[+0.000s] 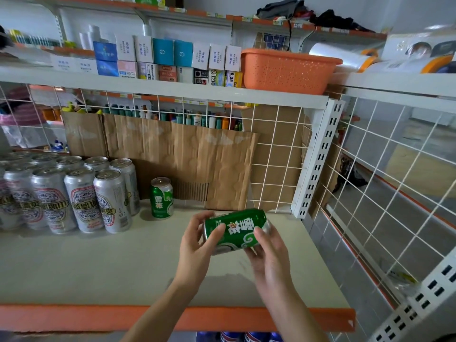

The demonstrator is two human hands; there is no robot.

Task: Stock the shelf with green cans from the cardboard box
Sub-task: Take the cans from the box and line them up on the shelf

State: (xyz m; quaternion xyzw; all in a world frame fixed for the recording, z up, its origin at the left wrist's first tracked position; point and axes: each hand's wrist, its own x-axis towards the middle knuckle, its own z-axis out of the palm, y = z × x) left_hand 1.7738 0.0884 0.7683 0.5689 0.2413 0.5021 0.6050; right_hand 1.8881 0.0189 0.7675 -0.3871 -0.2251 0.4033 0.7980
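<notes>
A green aluminium drink can (237, 229) lies tilted on its side above the cream metal shelf (98, 267), gripped by the left hand (195, 240) at its 9 o'clock end and the right hand (267, 253) at 5 o'clock, fingers (200, 217) curled round it; a second green can (161, 197) stands upright at 10 o'clock, just beside tall silver cans (81, 198).

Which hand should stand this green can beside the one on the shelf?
Probably right: the right hand grips the held can on the open side; the left hand sits between it and the standing can.
</notes>
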